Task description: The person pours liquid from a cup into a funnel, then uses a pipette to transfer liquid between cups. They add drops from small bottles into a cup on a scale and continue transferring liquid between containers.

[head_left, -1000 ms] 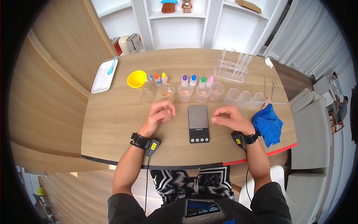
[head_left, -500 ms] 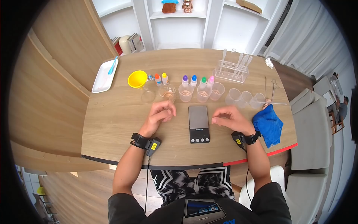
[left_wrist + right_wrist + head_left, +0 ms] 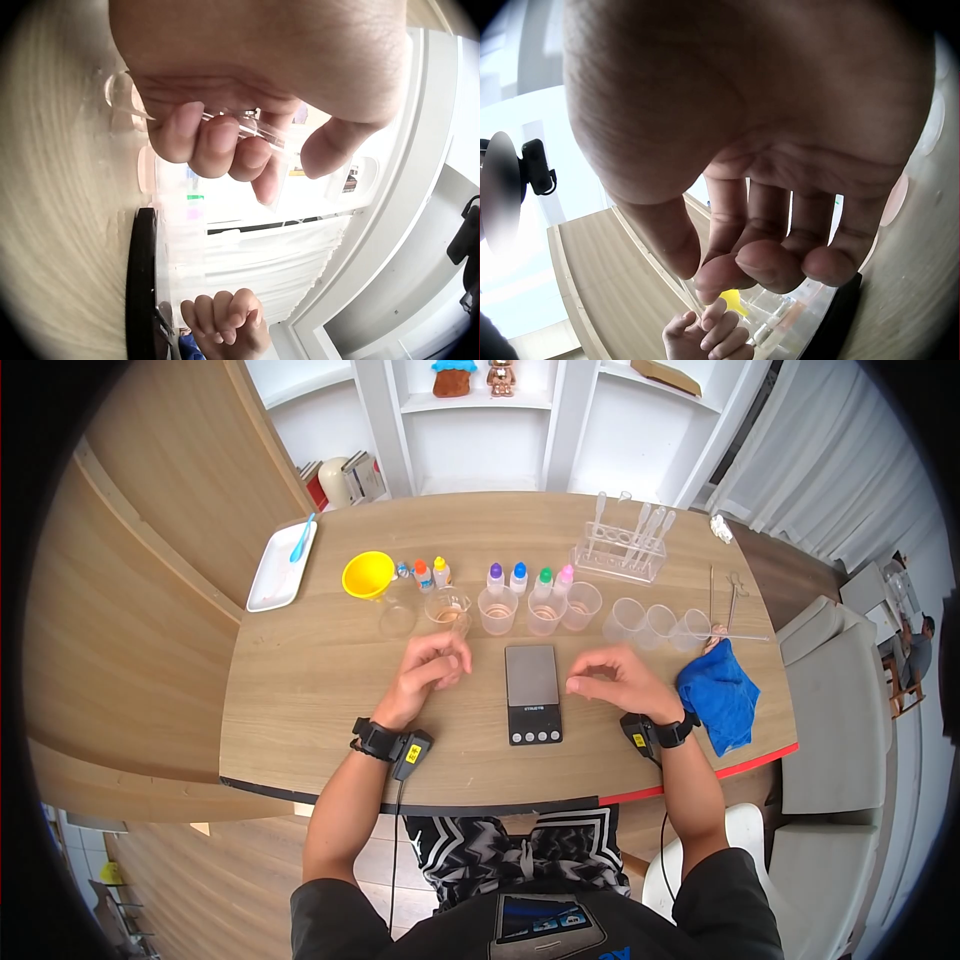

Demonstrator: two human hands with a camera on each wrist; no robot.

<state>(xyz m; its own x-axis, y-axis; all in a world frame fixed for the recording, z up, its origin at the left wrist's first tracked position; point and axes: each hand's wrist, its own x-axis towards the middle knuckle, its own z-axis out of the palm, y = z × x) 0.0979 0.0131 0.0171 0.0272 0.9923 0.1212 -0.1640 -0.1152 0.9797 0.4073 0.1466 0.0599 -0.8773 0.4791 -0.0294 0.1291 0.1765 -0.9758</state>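
My left hand rests on the table left of a black digital scale, its fingers loosely bent. Just beyond its knuckles stands a clear beaker. In the left wrist view, a clear, glassy edge overlaps the fingers. Right of the scale, my right hand rests with relaxed, bent fingers and nothing in its grasp. Near the right wrist lies a crumpled blue cloth. The scale has a grey plate and a row of buttons; nothing sits on it.
Several clear cups and colour-capped dropper bottles line the middle. A yellow funnel, a white tray with a blue spoon, and a test-tube rack stand farther back. Metal tools lie at the right.
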